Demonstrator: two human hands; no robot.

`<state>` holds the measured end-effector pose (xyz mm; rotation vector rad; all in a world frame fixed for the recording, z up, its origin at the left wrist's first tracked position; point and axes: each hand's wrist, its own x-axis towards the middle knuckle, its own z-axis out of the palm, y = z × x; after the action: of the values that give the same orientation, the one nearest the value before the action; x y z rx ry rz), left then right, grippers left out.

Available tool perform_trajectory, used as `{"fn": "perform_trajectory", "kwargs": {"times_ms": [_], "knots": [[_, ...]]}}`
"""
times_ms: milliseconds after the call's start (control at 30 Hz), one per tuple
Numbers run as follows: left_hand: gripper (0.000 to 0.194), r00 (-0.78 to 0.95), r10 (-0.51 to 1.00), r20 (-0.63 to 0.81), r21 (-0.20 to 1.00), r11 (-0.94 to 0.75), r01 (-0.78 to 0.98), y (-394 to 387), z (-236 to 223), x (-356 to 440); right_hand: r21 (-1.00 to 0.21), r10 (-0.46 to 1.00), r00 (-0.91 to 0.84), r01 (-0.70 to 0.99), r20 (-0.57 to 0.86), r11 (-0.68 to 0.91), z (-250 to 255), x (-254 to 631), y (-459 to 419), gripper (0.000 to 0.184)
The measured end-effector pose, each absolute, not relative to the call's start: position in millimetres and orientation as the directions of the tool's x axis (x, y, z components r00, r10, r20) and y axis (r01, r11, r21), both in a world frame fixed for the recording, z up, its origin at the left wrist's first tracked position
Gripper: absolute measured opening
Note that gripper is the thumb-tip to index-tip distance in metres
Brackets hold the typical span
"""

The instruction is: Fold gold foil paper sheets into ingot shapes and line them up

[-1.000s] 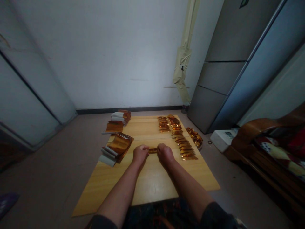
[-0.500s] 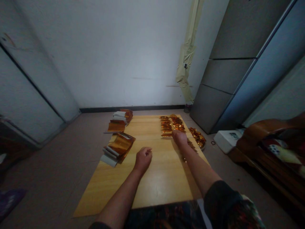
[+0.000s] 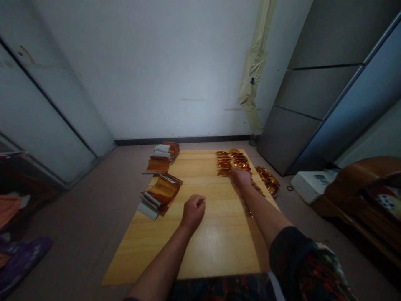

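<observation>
My left hand (image 3: 194,211) rests on the wooden board (image 3: 206,234) near its middle, fingers curled into a loose fist with nothing showing in it. My right hand (image 3: 240,176) reaches forward to the rows of folded gold foil pieces (image 3: 233,161) at the board's far right and lies on their near end; its fingers are hidden from me. A curled stack of gold foil sheets (image 3: 161,192) lies at the board's left edge, just left of my left hand.
A second stack of foil sheets (image 3: 163,159) sits at the board's far left corner. A loose heap of gold pieces (image 3: 266,179) lies on the floor beside the board's right edge. A grey fridge (image 3: 316,100) and a wooden chair (image 3: 360,188) stand on the right.
A second ago both hands held one gold piece together at the board's middle. My right hand has since carried it forward to the rows at the far right; my left hand stayed back.
</observation>
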<state>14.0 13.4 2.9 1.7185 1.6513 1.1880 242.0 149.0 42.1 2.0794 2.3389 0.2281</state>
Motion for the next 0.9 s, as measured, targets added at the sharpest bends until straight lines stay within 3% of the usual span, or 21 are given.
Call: {"fn": "perform_trajectory", "kwargs": {"times_ms": [567,900], "knots": [[0.016,-0.086,0.955,0.285,0.810,-0.192,0.554,11.8,-1.2,13.8,0.132,0.987,-0.146,0.982,0.073,0.135,52.9,232.6,147.3,0.031],[0.014,-0.070,0.950,0.303,0.797,-0.212,0.565,11.5,1.8,14.0,0.101,0.976,-0.160,0.984,0.147,0.146,50.5,219.7,129.8,0.022]]}}
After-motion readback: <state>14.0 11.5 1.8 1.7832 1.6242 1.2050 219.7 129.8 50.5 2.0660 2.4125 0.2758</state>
